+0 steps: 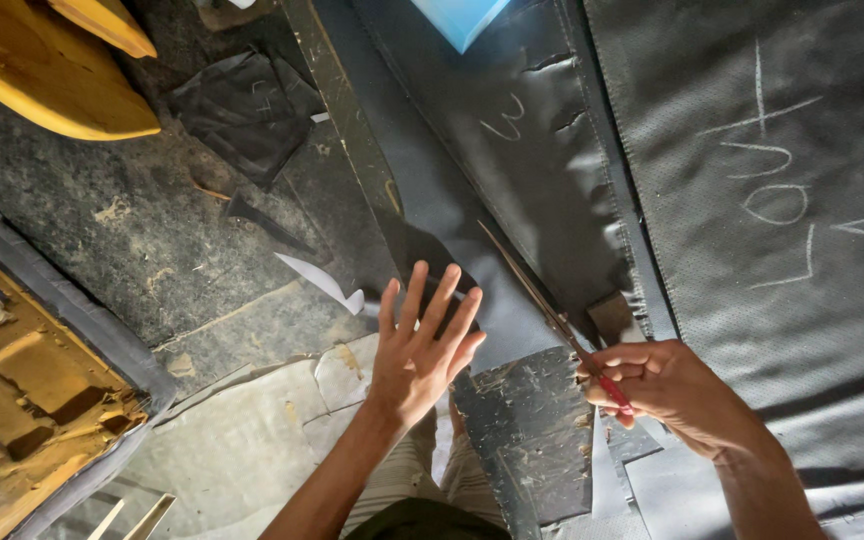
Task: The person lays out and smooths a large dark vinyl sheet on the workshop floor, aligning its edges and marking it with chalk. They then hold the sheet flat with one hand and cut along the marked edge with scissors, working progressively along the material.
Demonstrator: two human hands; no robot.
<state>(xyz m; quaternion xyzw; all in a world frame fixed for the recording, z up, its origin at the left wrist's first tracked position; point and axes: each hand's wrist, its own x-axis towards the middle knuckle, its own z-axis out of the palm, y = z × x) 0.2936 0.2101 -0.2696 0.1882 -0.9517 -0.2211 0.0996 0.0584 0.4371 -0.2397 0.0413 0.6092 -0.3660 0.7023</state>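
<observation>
Right hand (657, 385) closed on scissors (552, 315), blades on the grey sheet (452, 200); left hand (422, 345) open, fingers spread flat beside them. Cut scraps (322, 280) lie near; most sheet uncut.

A pair of long scissors (542, 300) with red handles is being held in the right hand (667, 390), its closed slim blades pointing up and to the left, slanting across a sheet of dark grey material (452, 200). The left hand (422, 345) is pressing flat, fingers spread, on the same sheet, just left of the blades, where a black patch is lying.
</observation>
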